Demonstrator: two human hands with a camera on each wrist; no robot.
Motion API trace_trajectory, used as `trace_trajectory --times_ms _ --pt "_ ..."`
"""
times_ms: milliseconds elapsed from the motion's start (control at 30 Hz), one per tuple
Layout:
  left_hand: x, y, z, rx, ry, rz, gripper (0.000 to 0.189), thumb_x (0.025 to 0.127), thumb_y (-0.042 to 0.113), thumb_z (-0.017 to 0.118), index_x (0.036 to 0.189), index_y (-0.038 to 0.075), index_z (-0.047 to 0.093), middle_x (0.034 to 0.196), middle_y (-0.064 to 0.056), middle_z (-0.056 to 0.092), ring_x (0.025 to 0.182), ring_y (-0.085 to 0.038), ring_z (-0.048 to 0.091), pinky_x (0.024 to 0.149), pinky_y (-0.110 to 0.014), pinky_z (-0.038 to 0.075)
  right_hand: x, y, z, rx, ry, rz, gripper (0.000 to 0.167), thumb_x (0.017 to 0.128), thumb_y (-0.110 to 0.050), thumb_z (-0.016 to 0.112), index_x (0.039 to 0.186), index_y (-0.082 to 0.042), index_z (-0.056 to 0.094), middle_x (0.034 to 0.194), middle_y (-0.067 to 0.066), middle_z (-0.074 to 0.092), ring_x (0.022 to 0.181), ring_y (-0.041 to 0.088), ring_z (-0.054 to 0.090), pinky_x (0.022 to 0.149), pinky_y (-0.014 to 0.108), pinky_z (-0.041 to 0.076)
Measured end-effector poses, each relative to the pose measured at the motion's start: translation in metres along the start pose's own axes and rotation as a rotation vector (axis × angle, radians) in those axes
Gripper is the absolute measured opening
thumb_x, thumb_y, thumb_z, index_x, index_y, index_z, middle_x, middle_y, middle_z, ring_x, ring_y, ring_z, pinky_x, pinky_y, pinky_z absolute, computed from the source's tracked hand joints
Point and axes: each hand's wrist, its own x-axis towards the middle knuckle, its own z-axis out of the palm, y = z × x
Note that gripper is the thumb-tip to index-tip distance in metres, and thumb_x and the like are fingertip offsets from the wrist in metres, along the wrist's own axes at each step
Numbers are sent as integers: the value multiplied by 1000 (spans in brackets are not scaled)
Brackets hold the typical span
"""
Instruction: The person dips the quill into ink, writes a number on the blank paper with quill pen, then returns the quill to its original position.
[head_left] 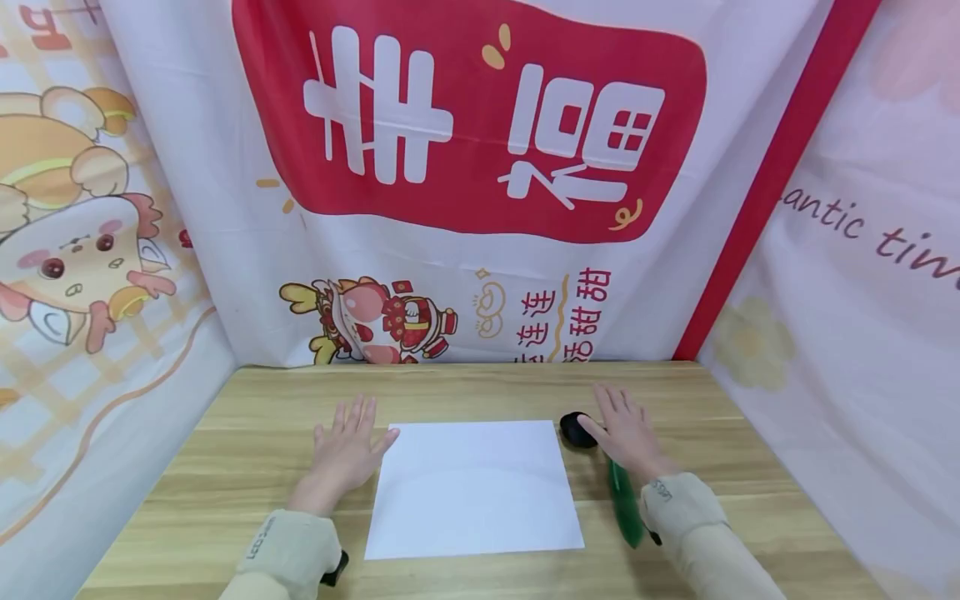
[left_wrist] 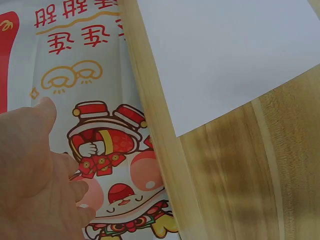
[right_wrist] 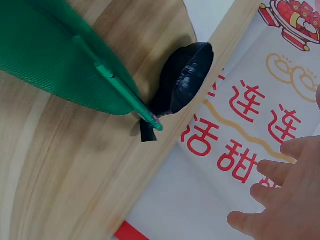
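A white sheet of paper [head_left: 474, 492] lies flat on the wooden table. Left of it is my left hand [head_left: 348, 450], fingers spread and straight, the thumb tip near the sheet's far left corner; it holds nothing. On the other side my right hand [head_left: 633, 433] is also spread and without a grip, partly covering a shiny black rounded object [head_left: 577, 430] in the head view. A green feather [head_left: 624, 504] with a green shaft lies beside the right wrist. In the right wrist view, the black object [right_wrist: 187, 77] has a wrinkled face and short tail by the feather's tip.
The pale wooden table [head_left: 225, 483] ends at a printed white cloth [head_left: 465, 292] hanging behind it. Further cloths hang along the left [head_left: 180, 333] and right [head_left: 840, 350] sides. Both forearms wear light sleeves.
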Motion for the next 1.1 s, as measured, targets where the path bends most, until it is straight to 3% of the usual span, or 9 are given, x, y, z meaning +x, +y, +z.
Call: trace_trajectory --times_ms 433,1100 --pt "-2 -8 11 -11 -9 -7 85 91 64 21 146 0 12 150 -23 5 134 -45 -4 98 -66 -10 -1 10 3 -23 -53 49 82 92 -61 29 146 0 15 147 28 15 133 46 4 102 64 1" --pt "-9 -13 23 -28 -42 -10 84 91 63 23 145 -1 14 149 -23 3 133 -45 -3 96 -69 -5 -4 18 8 -17 -91 56 80 94 -58 28 145 2 15 145 30 15 132 47 5 100 67 3"
